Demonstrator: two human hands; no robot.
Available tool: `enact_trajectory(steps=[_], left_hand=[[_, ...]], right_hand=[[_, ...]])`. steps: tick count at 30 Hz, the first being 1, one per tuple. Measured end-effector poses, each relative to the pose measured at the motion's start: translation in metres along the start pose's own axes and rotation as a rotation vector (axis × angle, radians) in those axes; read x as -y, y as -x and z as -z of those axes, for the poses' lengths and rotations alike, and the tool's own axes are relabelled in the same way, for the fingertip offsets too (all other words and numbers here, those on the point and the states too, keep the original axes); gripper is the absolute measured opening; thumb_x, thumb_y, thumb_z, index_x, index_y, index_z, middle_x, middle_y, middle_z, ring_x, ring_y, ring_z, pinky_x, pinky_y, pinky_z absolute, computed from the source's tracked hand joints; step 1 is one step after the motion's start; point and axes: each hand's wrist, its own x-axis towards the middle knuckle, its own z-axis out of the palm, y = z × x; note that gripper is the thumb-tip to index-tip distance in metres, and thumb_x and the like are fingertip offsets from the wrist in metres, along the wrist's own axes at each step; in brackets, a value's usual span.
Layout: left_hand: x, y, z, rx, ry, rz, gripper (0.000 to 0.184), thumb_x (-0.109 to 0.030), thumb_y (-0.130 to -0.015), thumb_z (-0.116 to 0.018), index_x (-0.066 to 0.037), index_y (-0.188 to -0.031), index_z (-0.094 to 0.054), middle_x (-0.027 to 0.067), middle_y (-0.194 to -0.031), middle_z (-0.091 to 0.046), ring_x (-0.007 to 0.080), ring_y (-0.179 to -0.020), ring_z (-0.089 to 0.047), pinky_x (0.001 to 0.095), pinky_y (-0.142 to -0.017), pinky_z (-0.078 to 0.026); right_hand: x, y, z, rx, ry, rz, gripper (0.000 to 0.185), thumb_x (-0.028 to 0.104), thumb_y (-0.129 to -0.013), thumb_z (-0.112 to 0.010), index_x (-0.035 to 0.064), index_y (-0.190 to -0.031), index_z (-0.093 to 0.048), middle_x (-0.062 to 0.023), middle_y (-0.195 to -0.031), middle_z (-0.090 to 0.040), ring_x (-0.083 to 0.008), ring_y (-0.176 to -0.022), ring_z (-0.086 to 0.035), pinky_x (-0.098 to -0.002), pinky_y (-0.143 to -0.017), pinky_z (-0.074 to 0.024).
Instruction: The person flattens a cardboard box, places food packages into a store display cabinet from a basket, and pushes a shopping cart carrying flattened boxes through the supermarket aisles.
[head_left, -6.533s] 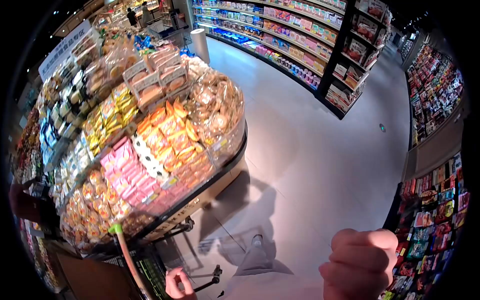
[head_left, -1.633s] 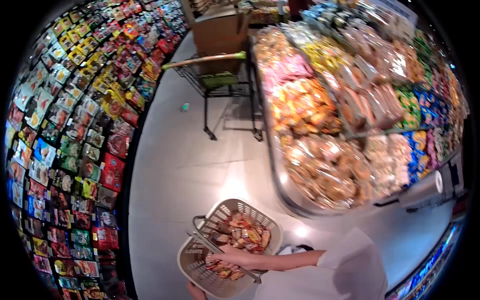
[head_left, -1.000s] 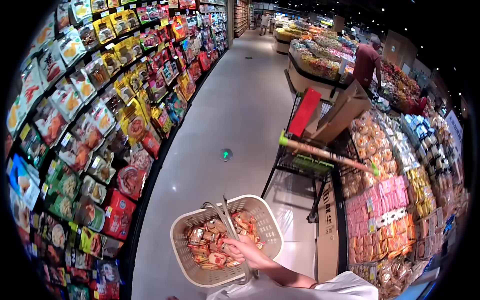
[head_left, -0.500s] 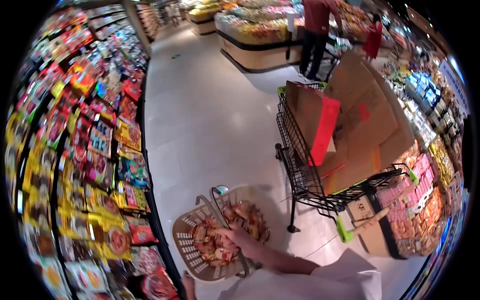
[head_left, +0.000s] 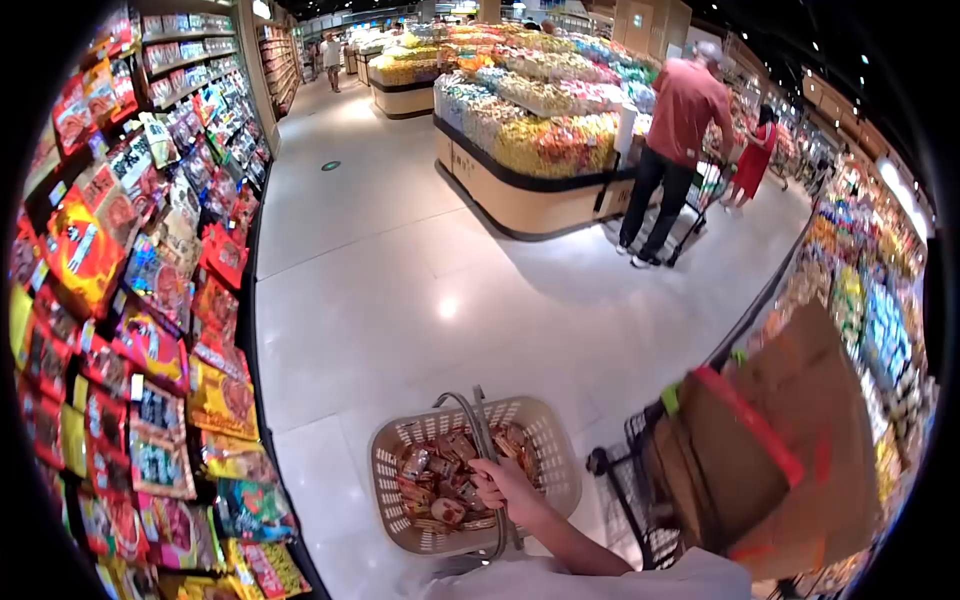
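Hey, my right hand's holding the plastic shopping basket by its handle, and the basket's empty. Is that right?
Not quite: the plastic shopping basket isn't empty. The head view shows small wrapped packets inside. Your right hand does hold it by its handle.

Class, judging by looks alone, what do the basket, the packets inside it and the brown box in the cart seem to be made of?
Basket: probably matte plastic; pale, moulded-looking walls with regular slots.
Packets: perhaps glossy plastic film, given small bright glints.
Brown box: likely dull cardboard; flat, plain brown panels.
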Motion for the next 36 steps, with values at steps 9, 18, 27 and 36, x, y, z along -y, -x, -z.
enact_trajectory(steps=[9,18,27,36], left_hand=[[-0.645,-0.263,0.130,-0.110,0.231,-0.692,0.016,-0.013,-0.081,-0.048,0.000,-0.087,-0.055,0.0073,-0.064,-0.055,0.0120,-0.054,-0.052,0.0243,-0.047,-0.043],[-0.816,-0.423,0.149,0.057,-0.162,-0.620,0.019,-0.019,-0.080,-0.050,-0.002,-0.086,-0.056,0.0122,-0.070,-0.059,0.0201,-0.060,-0.058,0.0315,-0.057,-0.047],[-0.846,-0.581,0.223,0.097,-0.199,0.241,0.026,-0.026,-0.076,-0.050,-0.001,-0.076,-0.057,0.0132,-0.070,-0.060,0.0267,-0.066,-0.058,0.0373,-0.057,-0.046],[-1.402,-0.922,0.331,-0.206,-0.385,-0.564,0.022,-0.022,-0.078,-0.047,-0.001,-0.081,-0.055,0.0158,-0.068,-0.057,0.0287,-0.065,-0.057,0.0366,-0.057,-0.045]], right_hand=[[0.250,-0.225,-0.044,-0.141,-0.193,0.174,0.027,0.020,-0.083,-0.049,0.0116,-0.061,-0.035,0.0058,-0.043,-0.023,-0.0053,-0.033,-0.020,-0.0223,-0.032,-0.0156],[0.502,-0.553,-0.120,-0.160,-0.168,0.147,0.024,0.021,-0.083,-0.046,0.0125,-0.063,-0.035,0.0068,-0.044,-0.020,-0.0043,-0.033,-0.019,-0.0221,-0.032,-0.0148],[0.730,-0.911,-0.211,-0.042,-0.023,0.102,0.025,0.021,-0.084,-0.046,0.0131,-0.063,-0.035,0.0071,-0.044,-0.021,-0.0036,-0.032,-0.019,-0.0206,-0.030,-0.0146],[0.954,-1.191,-0.309,-0.096,0.073,0.083,0.027,0.019,-0.084,-0.047,0.0117,-0.062,-0.034,0.0061,-0.043,-0.022,-0.0035,-0.031,-0.020,-0.0202,-0.029,-0.0132]])
